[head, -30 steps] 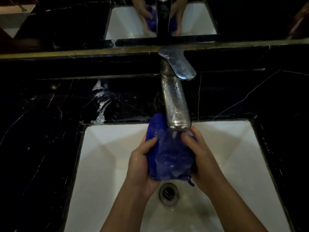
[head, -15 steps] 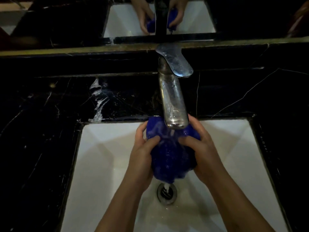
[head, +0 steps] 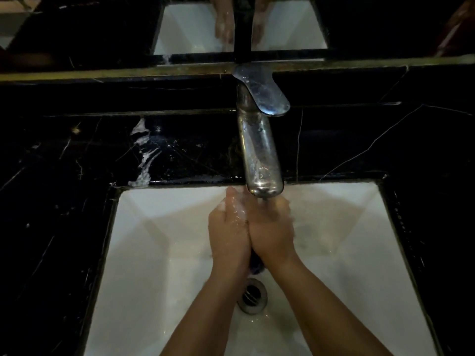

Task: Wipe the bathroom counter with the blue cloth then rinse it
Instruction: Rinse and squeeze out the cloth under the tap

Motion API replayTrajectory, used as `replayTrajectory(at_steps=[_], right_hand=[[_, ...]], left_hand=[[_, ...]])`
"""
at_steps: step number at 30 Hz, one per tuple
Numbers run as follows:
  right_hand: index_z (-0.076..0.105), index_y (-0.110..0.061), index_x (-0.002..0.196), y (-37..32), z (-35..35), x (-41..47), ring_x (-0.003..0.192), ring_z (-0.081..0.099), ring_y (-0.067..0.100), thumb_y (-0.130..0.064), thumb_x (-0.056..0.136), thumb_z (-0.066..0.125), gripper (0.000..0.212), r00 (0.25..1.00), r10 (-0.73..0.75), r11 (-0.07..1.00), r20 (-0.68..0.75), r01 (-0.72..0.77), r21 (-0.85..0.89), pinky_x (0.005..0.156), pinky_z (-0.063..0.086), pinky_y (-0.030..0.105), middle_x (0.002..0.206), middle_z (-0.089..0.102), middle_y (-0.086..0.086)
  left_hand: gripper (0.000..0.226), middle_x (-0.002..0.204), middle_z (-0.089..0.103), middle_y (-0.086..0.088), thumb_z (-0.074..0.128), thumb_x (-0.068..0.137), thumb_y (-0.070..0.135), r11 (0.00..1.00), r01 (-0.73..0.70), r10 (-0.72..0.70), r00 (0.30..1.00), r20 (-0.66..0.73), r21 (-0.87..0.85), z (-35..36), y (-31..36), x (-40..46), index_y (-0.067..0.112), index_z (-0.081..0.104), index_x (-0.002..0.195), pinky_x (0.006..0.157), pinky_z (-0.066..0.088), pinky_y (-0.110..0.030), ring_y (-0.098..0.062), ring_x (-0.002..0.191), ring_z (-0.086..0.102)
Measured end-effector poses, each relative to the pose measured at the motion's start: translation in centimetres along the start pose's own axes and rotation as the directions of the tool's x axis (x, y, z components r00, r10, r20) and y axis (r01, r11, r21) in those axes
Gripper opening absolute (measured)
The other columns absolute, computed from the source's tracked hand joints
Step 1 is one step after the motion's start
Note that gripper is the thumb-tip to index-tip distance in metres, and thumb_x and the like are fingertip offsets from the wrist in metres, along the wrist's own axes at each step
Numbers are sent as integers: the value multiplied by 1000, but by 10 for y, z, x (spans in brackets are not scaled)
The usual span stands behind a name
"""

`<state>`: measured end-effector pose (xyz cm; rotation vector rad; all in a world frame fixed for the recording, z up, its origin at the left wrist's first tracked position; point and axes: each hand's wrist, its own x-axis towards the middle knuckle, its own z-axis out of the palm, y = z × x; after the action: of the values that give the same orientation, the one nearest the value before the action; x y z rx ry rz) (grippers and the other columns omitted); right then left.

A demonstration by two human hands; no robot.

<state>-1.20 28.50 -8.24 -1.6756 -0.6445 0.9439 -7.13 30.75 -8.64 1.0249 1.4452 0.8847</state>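
Under the faucet [head: 259, 147], left hand [head: 227, 235] and right hand [head: 273, 232] squeeze together around the seemingly balled blue cloth [head: 257, 265].

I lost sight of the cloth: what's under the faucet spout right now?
Under the faucet spout the left hand and right hand press together, wet. Only a dark scrap of the blue cloth shows below the palms; the rest is covered.

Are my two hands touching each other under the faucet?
Touching. The head view shows the left hand pressed against the right hand, no gap between.
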Motion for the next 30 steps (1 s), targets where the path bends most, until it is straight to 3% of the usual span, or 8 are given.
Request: replayTrajectory(at_steps=[3, 6, 8, 11, 17, 20, 25, 30], right_hand=[[68, -14, 73, 2, 0, -2, 66, 70, 23, -30, 98, 62, 30, 1000, -14, 1000, 17, 14, 1, 57, 55, 33, 67, 71, 6], [65, -23, 80, 6, -9, -6, 66, 65, 11, -38, 102, 52, 30, 1000, 1, 998, 22, 0, -58, 60, 52, 32, 73, 69, -1], [64, -27, 89, 6, -20, -10, 74, 66, 10, -46, 100, 47, 27, 996, 81, 996, 38, -82, 28, 63, 51, 31, 85, 71, -3], [62, -35, 116, 5, -34, -21, 98, 70, 9, -41, 106, 42, 24, 993, 71, 977, 95, -89, 196, 75, 56, 27, 111, 71, -10], [36, -47, 148, 10, -37, -32, 111, 69, 10, -35, 105, 43, 45, 979, 64, 982, 196, -96, 160, 88, 59, 25, 135, 63, -7], [33, -47, 150, 10, -40, -35, 111, 68, 5, -31, 105, 42, 49, 976, 83, 975, 201, -121, 186, 91, 55, 20, 131, 65, -13], [40, -36, 147, 7, -42, -37, 95, 73, 4, -15, 101, 53, 52, 974, 97, 971, 204, -138, 194, 70, 56, 15, 102, 76, -17], [57, -36, 133, 6, -40, -38, 88, 75, 12, -19, 94, 65, 44, 994, 81, 974, 78, -95, 205, 70, 59, 23, 92, 79, -1]], left_hand=[[45, 57, 59, -2, 45, 105, 29, 992, -77, 76, 997, 6, 102, -1, -3, -3, 12, 55, 65, 50, 43, -29, -5, 51, 51], [32, 71, 63, -3, 44, 104, 39, 985, -129, 128, 992, 13, 115, -9, -3, -11, 18, 56, 82, 55, 48, -26, -11, 63, 59], [17, 86, 65, 1, 50, 99, 46, 989, -104, 106, 994, -8, 106, -22, 0, -13, 30, 49, 102, 60, 53, -25, -14, 74, 65], [23, 100, 65, 7, 61, 94, 39, 982, -144, 139, 989, 47, 124, -34, 8, -21, 36, 49, 113, 62, 52, -16, -8, 88, 65], [78, 113, 70, 17, 79, 74, 40, 999, -27, 22, 978, 209, 22, -36, 11, -34, 43, 39, 141, 66, 57, -16, 1, 95, 70], [64, 106, 73, 19, 70, 90, 27, 977, -138, 78, 942, 328, 162, -37, 7, -33, 45, 38, 142, 69, 56, -15, 1, 92, 71], [47, 90, 71, 13, 43, 105, 16, 913, -305, 176, 893, 414, 270, -37, 1, -30, 46, 42, 142, 65, 51, -10, 1, 81, 69], [36, 100, 76, -8, 36, 107, 15, 991, -133, 112, 905, 411, 23, -38, -2, -34, 22, 59, 135, 74, 62, -35, -25, 87, 74]])
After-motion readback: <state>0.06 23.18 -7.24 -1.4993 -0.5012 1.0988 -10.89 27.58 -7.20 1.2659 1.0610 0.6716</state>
